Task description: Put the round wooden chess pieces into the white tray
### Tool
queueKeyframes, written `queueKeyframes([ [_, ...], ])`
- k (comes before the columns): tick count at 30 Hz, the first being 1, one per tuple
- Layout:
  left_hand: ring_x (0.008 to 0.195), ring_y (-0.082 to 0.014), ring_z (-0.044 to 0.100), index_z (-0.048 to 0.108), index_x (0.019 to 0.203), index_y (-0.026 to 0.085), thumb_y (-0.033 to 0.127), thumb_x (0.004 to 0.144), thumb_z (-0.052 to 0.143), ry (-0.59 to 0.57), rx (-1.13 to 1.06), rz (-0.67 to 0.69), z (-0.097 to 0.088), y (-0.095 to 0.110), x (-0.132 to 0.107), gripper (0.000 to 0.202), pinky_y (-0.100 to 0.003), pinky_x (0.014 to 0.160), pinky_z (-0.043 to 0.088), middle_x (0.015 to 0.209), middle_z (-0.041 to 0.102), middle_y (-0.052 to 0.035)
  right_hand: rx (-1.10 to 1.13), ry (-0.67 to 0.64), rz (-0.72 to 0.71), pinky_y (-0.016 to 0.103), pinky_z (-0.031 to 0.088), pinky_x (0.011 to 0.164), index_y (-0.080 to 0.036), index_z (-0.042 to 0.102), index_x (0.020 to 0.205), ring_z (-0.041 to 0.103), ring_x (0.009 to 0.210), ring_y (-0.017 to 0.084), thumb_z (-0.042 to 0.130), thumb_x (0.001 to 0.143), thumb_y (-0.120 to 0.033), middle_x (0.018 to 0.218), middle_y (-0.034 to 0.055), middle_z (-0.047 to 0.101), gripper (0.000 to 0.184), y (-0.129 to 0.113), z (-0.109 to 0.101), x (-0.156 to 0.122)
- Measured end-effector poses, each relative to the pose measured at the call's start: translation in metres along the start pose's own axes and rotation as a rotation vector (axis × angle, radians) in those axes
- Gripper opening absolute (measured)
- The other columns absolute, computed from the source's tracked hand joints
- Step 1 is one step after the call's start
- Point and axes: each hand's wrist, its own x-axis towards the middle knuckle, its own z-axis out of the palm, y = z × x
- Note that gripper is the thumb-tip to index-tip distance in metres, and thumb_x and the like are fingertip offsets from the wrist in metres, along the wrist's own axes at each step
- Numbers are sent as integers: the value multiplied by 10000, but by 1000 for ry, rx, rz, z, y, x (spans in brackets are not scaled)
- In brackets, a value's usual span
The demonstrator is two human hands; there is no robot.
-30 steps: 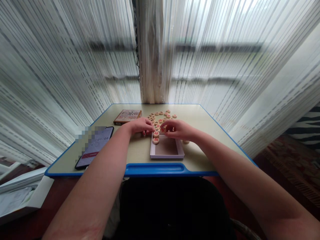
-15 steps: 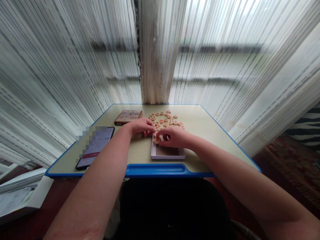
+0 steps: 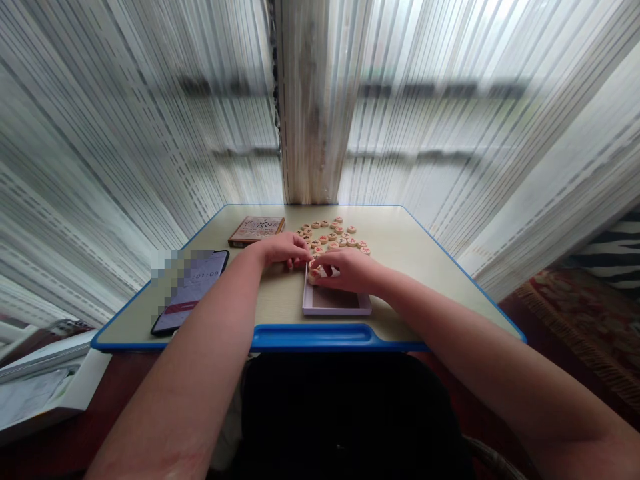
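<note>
Lying just beyond the blue moulded lip (image 3: 310,338) of a cream-topped desk (image 3: 277,308), a shallow white-rimmed tray (image 3: 336,311) is seen, its brown floor showing at the near end. Whether any piece lies inside it under the hand cannot be told. Half a second ago the right hand (image 3: 353,271) was lower over the tray; it is now drawn up to the tray's far rim, and round xiangqi pieces (image 3: 314,275) are pinched there between its fingers (image 3: 325,263), a red-marked one showing just under them. The left hand (image 3: 283,249) is held curled, its fingertips set down on the desk just beside the tray's far corner; whether anything is held in it cannot be told. To the left, a phone (image 3: 193,293) is laid with part of its screen blurred. Farther off, a loose arc of pieces (image 3: 333,238) is spread, a printed cardboard box (image 3: 257,231) is placed beside it, and sheer striped curtains (image 3: 150,133) are hung behind — all beyond the hands.
</note>
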Motion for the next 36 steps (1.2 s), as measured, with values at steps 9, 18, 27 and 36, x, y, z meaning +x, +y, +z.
queueKeyframes([
  [9,445,-77,484,625,596,147,284,586,722,4,6,-6,-1,-2,2,168,-185,415,374,492,562,23,-2,3,-35,242,388,634,-187,688,894,531,636,119,600,801,-342,761,24,657,201,0,0,1],
  [18,455,-76,485,625,597,138,273,590,721,5,-4,-5,1,2,-1,165,-183,416,376,489,552,17,8,18,18,226,356,591,-186,688,892,498,601,104,592,798,-353,683,4,623,214,-2,-6,-1],
  [27,488,-89,510,653,630,147,289,591,730,14,12,-24,0,2,-1,166,-189,433,394,522,571,12,-117,161,286,288,425,730,-192,699,895,563,780,170,551,783,-278,858,50,656,205,24,-8,2],
  [36,488,-94,510,671,640,151,267,605,704,41,33,-18,1,1,0,125,-189,436,395,518,577,6,-24,9,273,429,295,1030,-267,663,1106,442,1207,245,460,873,-435,1239,26,602,352,30,-4,6],
])
